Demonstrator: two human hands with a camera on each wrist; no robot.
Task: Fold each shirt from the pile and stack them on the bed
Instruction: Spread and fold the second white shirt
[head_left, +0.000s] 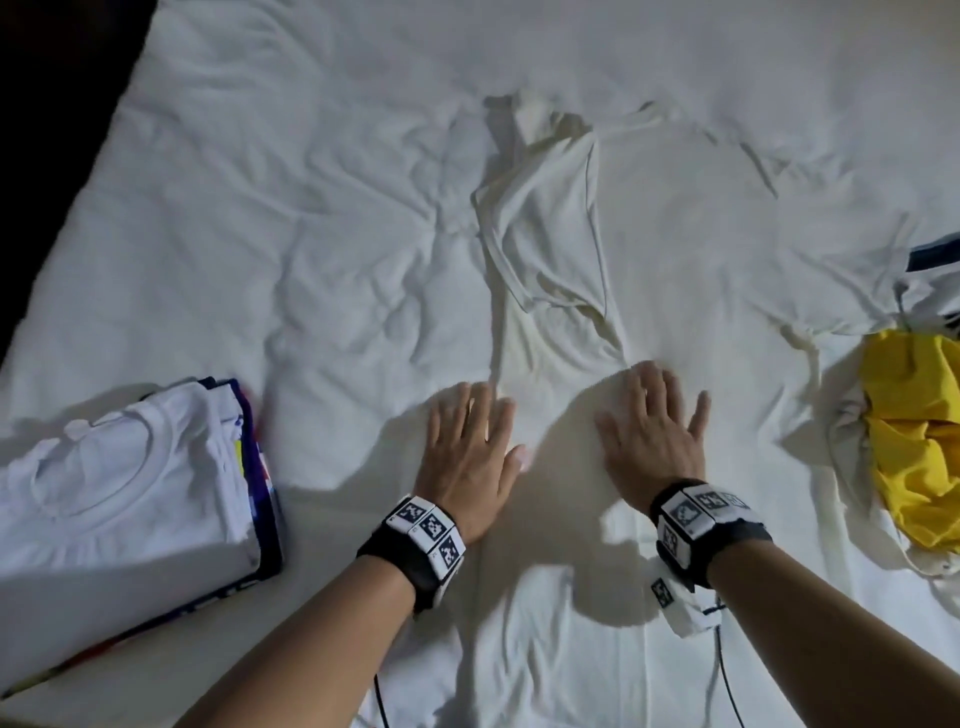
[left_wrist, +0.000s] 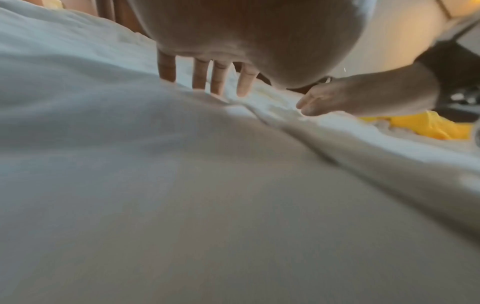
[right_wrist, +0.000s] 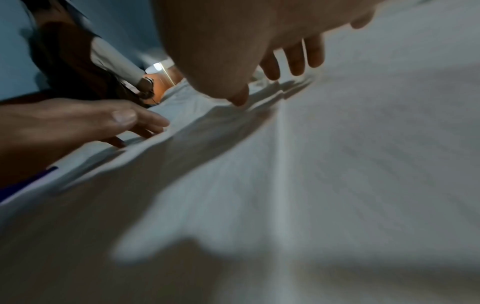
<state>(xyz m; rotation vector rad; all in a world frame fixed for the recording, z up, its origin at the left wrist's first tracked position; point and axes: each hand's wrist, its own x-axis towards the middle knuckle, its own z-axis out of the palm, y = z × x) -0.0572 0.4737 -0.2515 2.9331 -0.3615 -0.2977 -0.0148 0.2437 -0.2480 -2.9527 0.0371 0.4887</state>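
Honestly, easy to botch from here: left hand (head_left: 470, 447) and right hand (head_left: 655, 434) both flat, fingers straight, gripping nothing, just pressing the cream t-shirt (head_left: 675, 249) spread mid-bed (head_left: 260, 156). Could bunch under the palms, what with that left sleeve (head_left: 545, 228) already flopped inward.

Bed sheet (head_left: 322, 218): white woven cloth, matt, heavily creased.
Cream T-shirt (head_left: 675, 218): soft matt knit cloth, lightly wrinkled, stitched hems.
Folded white T-shirt (head_left: 119, 467): smooth matt cloth, ribbed collar.
Yellow garment (head_left: 914, 441): thin crumpled cloth, faint sheen.
Wrist bands (head_left: 415, 551): black matt fabric, with smooth white printed marker blocks.
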